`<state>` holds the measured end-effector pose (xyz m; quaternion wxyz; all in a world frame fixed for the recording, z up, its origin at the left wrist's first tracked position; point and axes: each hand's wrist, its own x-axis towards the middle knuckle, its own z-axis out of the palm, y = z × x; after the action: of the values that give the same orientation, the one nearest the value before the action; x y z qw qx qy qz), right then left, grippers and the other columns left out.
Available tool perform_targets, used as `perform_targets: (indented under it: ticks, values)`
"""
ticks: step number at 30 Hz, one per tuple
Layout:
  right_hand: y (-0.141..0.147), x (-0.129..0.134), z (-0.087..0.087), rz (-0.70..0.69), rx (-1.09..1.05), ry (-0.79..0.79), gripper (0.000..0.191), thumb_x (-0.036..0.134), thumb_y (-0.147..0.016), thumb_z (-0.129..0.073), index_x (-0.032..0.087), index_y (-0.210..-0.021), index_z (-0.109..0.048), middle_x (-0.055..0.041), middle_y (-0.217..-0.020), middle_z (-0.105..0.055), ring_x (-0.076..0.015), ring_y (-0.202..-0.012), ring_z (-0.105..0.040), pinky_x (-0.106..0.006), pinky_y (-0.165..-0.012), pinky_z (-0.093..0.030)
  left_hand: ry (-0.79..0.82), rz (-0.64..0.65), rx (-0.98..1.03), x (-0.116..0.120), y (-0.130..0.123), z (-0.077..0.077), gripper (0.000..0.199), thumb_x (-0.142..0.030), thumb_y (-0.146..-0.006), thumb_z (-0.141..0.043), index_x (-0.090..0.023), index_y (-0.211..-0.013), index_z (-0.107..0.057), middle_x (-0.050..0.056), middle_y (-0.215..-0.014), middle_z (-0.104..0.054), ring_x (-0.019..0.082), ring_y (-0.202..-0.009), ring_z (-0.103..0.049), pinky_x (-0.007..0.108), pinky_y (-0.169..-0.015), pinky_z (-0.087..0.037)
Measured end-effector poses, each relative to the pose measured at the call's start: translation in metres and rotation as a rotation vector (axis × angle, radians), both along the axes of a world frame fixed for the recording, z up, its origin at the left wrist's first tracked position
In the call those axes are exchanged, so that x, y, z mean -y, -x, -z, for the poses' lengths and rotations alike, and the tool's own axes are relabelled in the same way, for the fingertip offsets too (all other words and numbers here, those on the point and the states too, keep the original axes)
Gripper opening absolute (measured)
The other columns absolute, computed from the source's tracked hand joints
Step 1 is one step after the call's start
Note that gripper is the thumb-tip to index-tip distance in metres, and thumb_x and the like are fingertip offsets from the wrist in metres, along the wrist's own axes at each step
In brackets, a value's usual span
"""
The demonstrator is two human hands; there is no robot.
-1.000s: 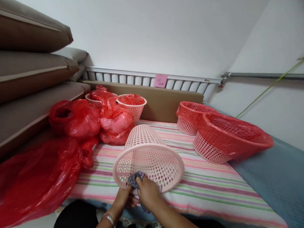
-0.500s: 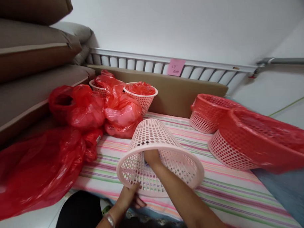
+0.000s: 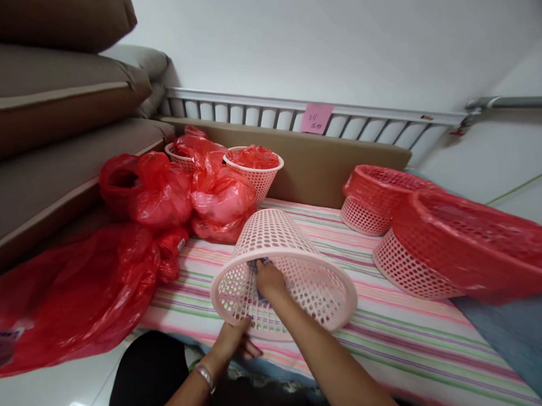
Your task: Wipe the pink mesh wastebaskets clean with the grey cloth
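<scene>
A pale pink perforated plastic wastebasket (image 3: 274, 229) lies on its side on the striped sheet (image 3: 391, 341), its wide mouth towards me. My left hand (image 3: 236, 340) grips the lower left of its rim, thumb on the inside and fingers beneath. Inside the basket, my right hand (image 3: 270, 280) is closed on a greyish-blue patterned cloth (image 3: 259, 264), pressed against the upper left of the inner wall. Part of the cloth is hidden behind the fingers.
To the left lie several red plastic bags (image 3: 91, 280), beside a red-lined wastebasket (image 3: 256, 174). Two more red-lined baskets (image 3: 413, 269) stand at right. Stacked cushions (image 3: 62, 86) rise at far left. A white rail with a pink note (image 3: 316, 117) runs along the back.
My right hand has moved up and left within the wastebasket, bringing the cloth more into sight. My left hand stays on the rim. The view has shifted slightly.
</scene>
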<state>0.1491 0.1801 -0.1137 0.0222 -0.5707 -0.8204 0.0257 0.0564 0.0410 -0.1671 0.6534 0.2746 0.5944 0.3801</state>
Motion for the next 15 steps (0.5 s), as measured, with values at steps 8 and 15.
perform_targets:
  ticks: [8, 15]
  values:
    - [-0.033, 0.112, 0.002, -0.163, 0.059, -0.037, 0.026, 0.017, -0.081, -0.046, 0.023, -0.103, -0.058, -0.0107, -0.09, -0.064, -0.0259, -0.083, -0.063, -0.033, -0.069, -0.046, -0.063, 0.028, -0.043, 0.004, 0.002, -0.008, 0.046, -0.049, -0.082, -0.046, -0.011, -0.107, -0.05, 0.008, -0.057, -0.069, 0.024, -0.056, -0.069, 0.03, -0.051, -0.051]
    - [-0.039, 0.12, -0.002, -0.126, 0.108, -0.024, 0.027, 0.014, -0.082, -0.043, 0.022, -0.102, -0.058, -0.0116, -0.089, -0.065, -0.0253, -0.081, -0.065, -0.033, -0.067, -0.047, -0.097, -0.048, -0.216, 0.002, 0.04, -0.028, 0.048, -0.056, -0.077, -0.051, -0.015, -0.102, -0.052, 0.004, -0.055, -0.067, 0.023, -0.052, -0.068, 0.028, -0.047, -0.05]
